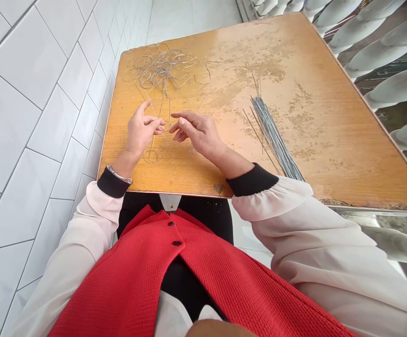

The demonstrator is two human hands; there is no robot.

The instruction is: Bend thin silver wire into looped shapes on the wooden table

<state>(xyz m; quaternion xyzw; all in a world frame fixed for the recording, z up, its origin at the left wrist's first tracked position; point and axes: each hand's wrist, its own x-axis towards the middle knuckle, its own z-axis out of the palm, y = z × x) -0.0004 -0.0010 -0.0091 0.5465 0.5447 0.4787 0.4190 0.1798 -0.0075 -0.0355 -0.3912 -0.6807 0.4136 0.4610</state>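
Observation:
My left hand (141, 131) and my right hand (195, 132) hover close together over the near left part of a worn wooden table (294, 140). Both pinch a thin silver wire (168, 125) that runs between their fingertips. More of this wire curls in loops on the table under my left hand (152, 157). A tangled heap of bent wire loops (159, 68) lies at the far left of the table, beyond my hands. A bundle of straight metal wires (273, 135) lies diagonally to the right of my right hand.
White floor tiles (31, 117) lie to the left of the table. Rows of pale curved objects (382, 51) run along the right side, past the table's edge. My red vest (161, 276) and white sleeves fill the foreground.

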